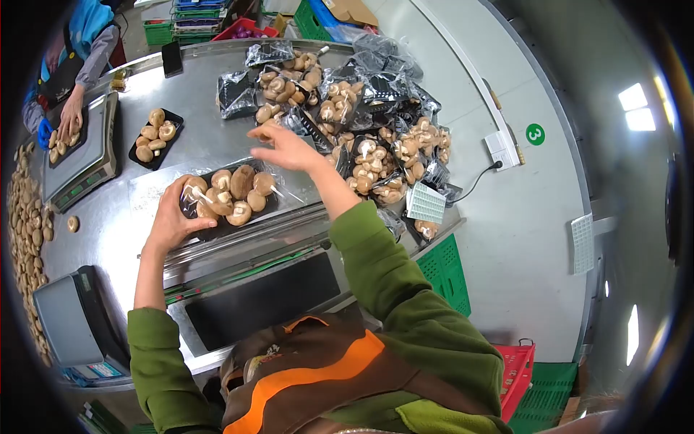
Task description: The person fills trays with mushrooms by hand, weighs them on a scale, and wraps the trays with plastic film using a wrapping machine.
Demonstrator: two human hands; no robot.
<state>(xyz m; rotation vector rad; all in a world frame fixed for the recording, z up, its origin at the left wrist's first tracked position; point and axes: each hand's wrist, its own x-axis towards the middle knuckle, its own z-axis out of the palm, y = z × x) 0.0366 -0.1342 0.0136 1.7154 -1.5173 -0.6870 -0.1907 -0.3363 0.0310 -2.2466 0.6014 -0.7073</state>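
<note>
Left hand [173, 217] was clamped on the left end of the tray [231, 192], fingers curled over the film-covered rim, thumb on the near side. Right hand [289, 148] was wide open, palm down, fingers stretched left, hovering just past the tray's far edge and holding nothing I could see; couldn't tell if it touched the film [285, 189]. The tray was black, full of mushrooms, loosely covered in clear film, and sat on the table [202, 94] at its near edge, right above the wrapper [264, 296] with its dark plate. A second tray [155, 137] of mushrooms, no film on it, sat further in toward the table's left side, well apart from both hands. Wrapped packs [361, 123] were piled across the table's right side up to the far edge, the nearest ones just beside the right hand. A scale [79, 155] stood at the table's left edge; a co-worker's hand [71, 116] rested on a tray on top of it. Loose mushrooms [29, 217] ran along the left edge, with a single mushroom [73, 223] lying near the scale. Another scale [72, 318] stood at the near left corner. A phone [172, 58] lay at the far edge. A green crate [444, 271] stood under the table's right corner.
</note>
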